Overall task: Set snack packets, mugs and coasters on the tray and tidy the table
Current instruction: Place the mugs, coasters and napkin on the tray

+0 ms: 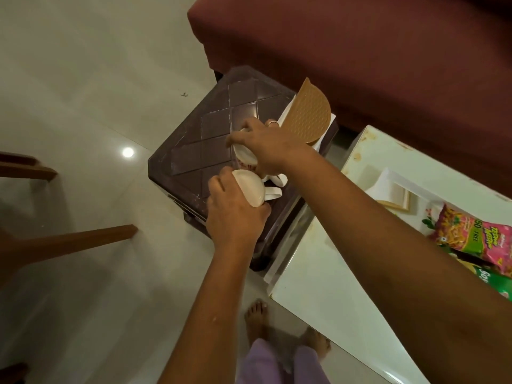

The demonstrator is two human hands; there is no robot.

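Two white mugs sit over the brown plastic stool [210, 128]. My left hand [235, 214] grips the nearer mug [250, 189], tilted so its round base faces the camera. My right hand [268, 145] closes on the farther mug [243, 159], which has red print on its side. The two handles lie close together to the right of the mugs. A tan round coaster [307, 117] leans on white paper at the stool's far right edge. Snack packets [476, 239], pink and green, lie on the white table [327, 273] at the right.
A white box-like tray [393, 189] lies on the table beside the packets. A maroon sofa [346, 45] runs behind the stool. Wooden furniture legs [83, 239] stand at the left on the pale tiled floor. My bare feet [257, 317] show below.
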